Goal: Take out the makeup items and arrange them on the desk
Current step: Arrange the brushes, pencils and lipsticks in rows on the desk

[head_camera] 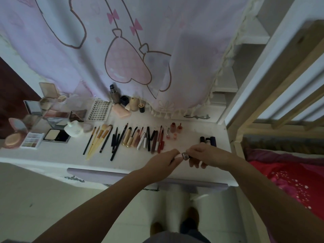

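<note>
Both my hands meet above the front right part of the white desk (52,155). Between them is a small lipstick tube (185,156) with a silver band. My left hand (164,159) pinches its left end and my right hand (203,155) grips its dark right end. Behind them lies a row of brushes (98,137), pencils (116,139), gold tubes (128,138) and red liners (158,140). Dark lipsticks (207,140) stand just behind my right hand. Small pink bottles (175,128) sit further back.
Open compacts and palettes (32,142) crowd the desk's left end, with a white jar (73,129). Bottles (114,95) and a lash tray (100,109) line the back under a pink curtain (122,50). A wooden bed frame (273,85) and red bedding (289,181) are at right. A drawer front (105,173) runs below the desk edge.
</note>
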### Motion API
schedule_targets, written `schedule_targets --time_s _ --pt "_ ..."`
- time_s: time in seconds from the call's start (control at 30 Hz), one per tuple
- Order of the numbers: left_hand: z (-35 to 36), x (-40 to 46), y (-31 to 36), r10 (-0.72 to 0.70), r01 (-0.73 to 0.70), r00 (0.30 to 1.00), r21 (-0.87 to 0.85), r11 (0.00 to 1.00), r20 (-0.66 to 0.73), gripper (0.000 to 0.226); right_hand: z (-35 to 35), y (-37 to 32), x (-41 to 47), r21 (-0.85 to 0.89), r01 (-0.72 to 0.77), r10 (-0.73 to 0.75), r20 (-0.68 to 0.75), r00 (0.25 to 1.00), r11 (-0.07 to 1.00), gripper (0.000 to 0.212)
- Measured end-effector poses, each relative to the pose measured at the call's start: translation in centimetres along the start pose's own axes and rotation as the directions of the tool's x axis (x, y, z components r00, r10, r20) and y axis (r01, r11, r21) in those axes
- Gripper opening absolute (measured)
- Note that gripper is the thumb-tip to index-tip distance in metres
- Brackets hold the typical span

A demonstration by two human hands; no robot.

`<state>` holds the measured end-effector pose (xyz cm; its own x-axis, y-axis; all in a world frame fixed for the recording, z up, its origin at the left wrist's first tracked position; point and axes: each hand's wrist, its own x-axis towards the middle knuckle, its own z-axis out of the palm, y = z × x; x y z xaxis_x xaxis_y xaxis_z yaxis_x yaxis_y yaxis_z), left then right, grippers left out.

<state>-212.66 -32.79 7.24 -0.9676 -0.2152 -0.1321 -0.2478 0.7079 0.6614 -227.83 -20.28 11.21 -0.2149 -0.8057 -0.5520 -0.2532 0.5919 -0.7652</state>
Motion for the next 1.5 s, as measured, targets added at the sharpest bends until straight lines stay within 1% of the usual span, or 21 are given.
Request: schedule_targets --time_s 0.1,0.23,0.3,0.37,0.5,0.53,0.6,0.63,0.73,0.8,0.87,0.97,1.03,1.13,1.2,1.23,1.27,1.3,1.37,1.43,1.5 --pt "0.2 0.5 -0.3 -0.008 0.008 1.0 -0.008 1.0 0.004 0.019 -0.5 0.3 0.6 0.023 0.038 -0.038 0.007 0.999 0.999 0.012" --pt "0.7 1.8 -0.6 -0.035 0.035 0.999 -0.011 0.999 -0.006 0.024 -1.3 0.9 1.8 -0.027 -0.007 0.008 0.029 1.0 1.0 0.028" --pt "1.3 2.3 -0.8 -0.061 0.062 0.998 -0.027 0.998 0.012 0.025 -1.8 1.5 2.3 -0.089 0.017 -0.011 0.064 0.998 0.996 0.021" --pt "1.9 2.6 -1.0 -0.092 0.093 0.995 -0.05 0.994 0.024 0.025 -2.4 1.9 2.8 -0.104 0.032 -0.021 0.104 0.994 0.994 0.015" --pt "2.5 3.1 -1.0 -0.135 0.136 0.991 -0.092 0.986 0.018 0.021 -3.3 2.3 3.4 -0.114 -0.023 0.04 0.146 0.988 0.993 0.03" --pt "2.5 3.2 -1.1 -0.14 0.142 0.99 -0.106 0.984 0.022 0.022 -3.4 2.4 3.7 -0.147 -0.01 0.033 0.158 0.987 0.989 0.029" --pt "2.6 3.2 -1.1 -0.149 0.152 0.988 -0.134 0.979 0.032 0.021 -3.5 2.6 4.1 -0.213 0.031 0.006 0.173 0.985 0.977 0.018" --pt "2.6 3.2 -1.1 -0.159 0.162 0.987 -0.149 0.975 0.034 0.022 -3.5 2.6 4.2 -0.211 0.034 0.004 0.175 0.985 0.977 0.016" --pt "2.5 3.1 -0.9 -0.199 0.201 0.98 -0.188 0.961 0.032 0.024 -3.5 2.3 4.4 -0.151 0.014 0.017 0.2 0.98 0.988 0.023" --pt "2.3 3.1 -0.7 -0.222 0.23 0.973 -0.199 0.953 0.061 0.026 -3.4 2.2 4.5 -0.194 0.044 -0.002 0.21 0.978 0.98 0.021" --pt "1.9 3.1 -0.7 -0.266 0.294 0.953 -0.235 0.927 0.142 0.026 -3.3 2.2 4.8 -0.296 0.092 -0.034 0.197 0.98 0.951 0.013" --pt "0.8 2.8 -1.3 -0.33 0.428 0.893 -0.35 0.833 0.305 0.025 -3.7 2.7 5.0 -0.4 0.087 -0.01 0.19 0.982 0.912 0.008" --pt "0.3 2.1 -2.2 -0.344 0.489 0.867 -0.48 0.728 0.361 0.026 -4.2 3.3 5.1 -0.373 0.055 0.0 0.147 0.989 0.926 0.005" --pt "0.4 1.4 -3.4 -0.374 0.456 0.883 -0.71 0.536 0.285 0.023 -4.4 4.3 5.1 -0.164 0.022 -0.015 0.044 0.999 0.986 0.003" --pt "1.1 1.8 -3.2 -0.42 0.415 0.874 -0.825 0.383 0.245 0.015 -3.3 4.9 5.2 0.073 0.001 0.0 -0.012 1.0 0.997 0.006" --pt "1.6 2.2 -3.1 -0.444 0.402 0.867 -0.843 0.356 0.226 0.013 -2.4 5.2 5.5 0.189 0.001 0.007 -0.043 0.999 0.982 0.008" --pt "2.2 2.7 -2.9 -0.474 0.399 0.861 -0.822 0.406 0.184 0.013 -1.5 5.5 5.8 0.276 0.006 0.017 -0.08 0.997 0.961 0.011" --pt "2.8 3.2 -2.9 -0.505 0.398 0.856 -0.765 0.507 0.111 0.013 -0.5 5.8 6.1 0.33 0.012 0.031 -0.123 0.992 0.944 0.013" --pt "3.7 4.2 -3.2 -0.558 0.387 0.824 -0.616 0.686 -0.104 0.015 1.4 6.2 6.9 0.37 0.038 0.053 -0.232 0.971 0.928 0.015" --pt "4.0 4.8 -4.1 -0.582 0.387 0.757 -0.512 0.766 -0.298 0.02 2.8 6.4 8.1 0.328 0.075 0.042 -0.334 0.942 0.942 0.012" --pt "4.3 5.3 -5.1 -0.565 0.383 0.725 -0.452 0.806 -0.394 0.023 3.6 6.4 9.4 0.185 0.082 0.005 -0.425 0.905 0.979 0.011"
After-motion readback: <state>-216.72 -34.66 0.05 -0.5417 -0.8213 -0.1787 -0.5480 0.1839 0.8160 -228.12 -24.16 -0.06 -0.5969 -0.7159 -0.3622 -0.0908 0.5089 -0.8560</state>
